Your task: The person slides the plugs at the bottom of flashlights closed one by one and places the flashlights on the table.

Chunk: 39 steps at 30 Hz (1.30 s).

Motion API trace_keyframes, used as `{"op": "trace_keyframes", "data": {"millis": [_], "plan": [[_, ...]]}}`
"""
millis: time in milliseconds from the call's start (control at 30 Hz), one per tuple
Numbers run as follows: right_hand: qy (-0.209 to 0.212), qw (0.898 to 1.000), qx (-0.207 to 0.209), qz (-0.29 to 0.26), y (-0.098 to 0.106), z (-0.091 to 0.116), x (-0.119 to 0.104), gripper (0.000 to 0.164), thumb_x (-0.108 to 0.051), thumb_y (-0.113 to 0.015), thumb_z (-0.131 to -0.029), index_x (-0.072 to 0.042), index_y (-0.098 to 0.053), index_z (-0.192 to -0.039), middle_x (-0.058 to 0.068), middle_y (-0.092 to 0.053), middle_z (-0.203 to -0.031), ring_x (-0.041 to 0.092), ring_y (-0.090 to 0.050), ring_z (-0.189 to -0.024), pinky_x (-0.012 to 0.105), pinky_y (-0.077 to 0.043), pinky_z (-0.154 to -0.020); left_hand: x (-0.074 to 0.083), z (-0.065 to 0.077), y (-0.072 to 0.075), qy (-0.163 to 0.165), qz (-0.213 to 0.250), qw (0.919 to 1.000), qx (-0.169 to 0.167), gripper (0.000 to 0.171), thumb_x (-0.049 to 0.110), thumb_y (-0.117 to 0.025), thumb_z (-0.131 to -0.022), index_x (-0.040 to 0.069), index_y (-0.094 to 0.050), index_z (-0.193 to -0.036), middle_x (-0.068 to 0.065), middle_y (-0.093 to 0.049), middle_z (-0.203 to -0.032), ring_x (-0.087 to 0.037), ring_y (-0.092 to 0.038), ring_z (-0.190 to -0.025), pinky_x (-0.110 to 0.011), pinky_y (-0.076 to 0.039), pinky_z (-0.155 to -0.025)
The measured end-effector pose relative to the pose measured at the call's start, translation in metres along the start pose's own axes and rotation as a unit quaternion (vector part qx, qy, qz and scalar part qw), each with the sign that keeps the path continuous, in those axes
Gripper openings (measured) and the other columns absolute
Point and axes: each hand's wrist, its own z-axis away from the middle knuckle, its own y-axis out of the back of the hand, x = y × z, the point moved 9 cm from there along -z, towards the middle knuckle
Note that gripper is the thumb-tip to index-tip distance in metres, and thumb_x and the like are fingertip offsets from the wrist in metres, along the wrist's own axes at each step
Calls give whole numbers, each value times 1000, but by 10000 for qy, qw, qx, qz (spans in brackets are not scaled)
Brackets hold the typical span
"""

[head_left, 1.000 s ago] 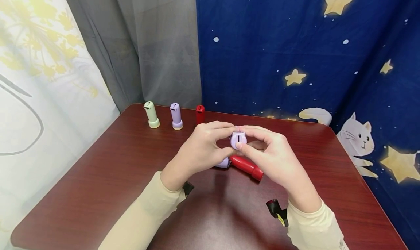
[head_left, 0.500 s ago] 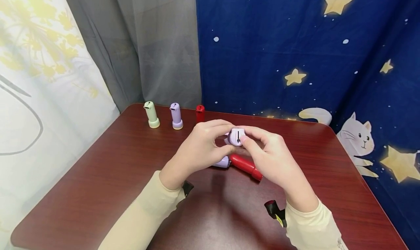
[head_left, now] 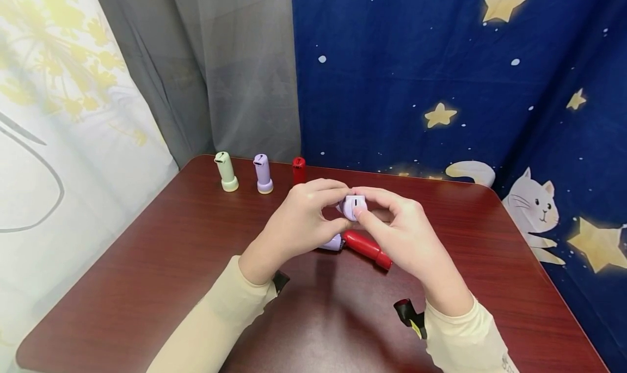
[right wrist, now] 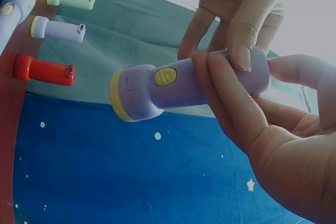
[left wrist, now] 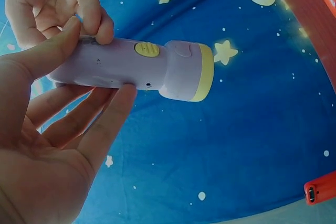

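A purple flashlight (head_left: pixel 355 201) with a yellow rim and a yellow switch is held above the table by both hands. My left hand (head_left: pixel 306 215) pinches its body between thumb and fingers, as the left wrist view of the flashlight (left wrist: pixel 121 64) shows. My right hand (head_left: pixel 409 234) grips the tail end, its thumb on the end face over the lower part of a dark slot. In the right wrist view the flashlight (right wrist: pixel 184 87) has its lens end pointing away from the right hand. Below the hands lie a red flashlight (head_left: pixel 364 246) and a partly hidden purple one (head_left: pixel 334 243).
Along the back of the dark red table (head_left: pixel 161 264) stand a green flashlight (head_left: pixel 226 171), another purple flashlight (head_left: pixel 263 174) and a red one (head_left: pixel 299 171), partly behind the left hand. Blue (head_left: pixel 392 90) and grey curtains (head_left: pixel 250 73) hang behind the table.
The right thumb shifted aside half a second ago, baring the slot, and now covers its lower part again. The held flashlight tilted slightly; the left hand barely moved.
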Motion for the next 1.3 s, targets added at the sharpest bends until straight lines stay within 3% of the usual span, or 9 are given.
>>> {"op": "trace_keyframes", "data": {"millis": [367, 533, 700, 833, 1000, 1167, 1300], "plan": [[-94, 9998, 35, -184, -2, 0, 1, 34, -14, -61, -107, -11, -68, -140, 14, -75, -130, 24, -82, -101, 30, -64, -93, -3, -1, 1, 182, 199, 9996, 14, 27, 7, -87, -83, 5, -79, -109, -7, -79, -106, -17, -72, -97, -25, -62, -84], [-241, 9996, 112, -95, -1, 0, 3, 39, -24, -71, -103, -12, -68, -141, 13, -79, -121, 22, -81, -105, 26, -63, -93, -5, -1, 1, 329, 232, 9992, 25, 25, 6, -85, -84, 5, -77, -108, -7, -78, -106, -19, -71, -95, -28, -61, -82], [-223, 9995, 222, -89, -2, -2, 5, 40, -25, -79, -98, -13, -71, -135, 10, -77, -126, 19, -80, -109, 22, -63, -89, -6, -1, 0, 380, 13, 9993, 36, 22, 9, -83, -85, 6, -76, -105, -5, -77, -100, -19, -68, -88, -30, -60, -78], [-137, 9995, 231, -155, -4, -4, 5, 40, -20, -81, -96, -13, -70, -133, 10, -73, -125, 18, -81, -100, 22, -64, -84, -7, 0, -1, 549, -145, 9984, 5, 21, 12, -85, -84, 7, -74, -101, -4, -75, -94, -17, -66, -83, -27, -59, -77], [-335, 9991, 155, -214, -6, -4, 7, 43, -27, -81, -96, -15, -69, -135, 10, -80, -112, 15, -80, -87, 23, -64, -81, -12, 0, -2, 885, -145, 9959, -83, 21, 14, -87, -81, 11, -69, -92, -1, -71, -85, -12, -63, -77, -24, -56, -71], [-441, 9988, 156, -154, -6, -3, 7, 39, -32, -82, -95, -15, -70, -128, 9, -82, -101, 15, -80, -87, 23, -63, -81, -15, 1, -5, 997, 15, 9949, -137, 21, 10, -85, -80, 13, -65, -85, -1, -71, -79, -13, -63, -71, -22, -53, -65], [-421, 9988, 220, -118, -5, -4, 7, 37, -33, -83, -94, -14, -72, -124, 8, -82, -98, 15, -79, -86, 23, -63, -80, -16, 0, -6, 1187, 137, 9926, -201, 22, 9, -85, -80, 12, -65, -89, 1, -72, -81, -13, -64, -72, -22, -54, -66]]}}
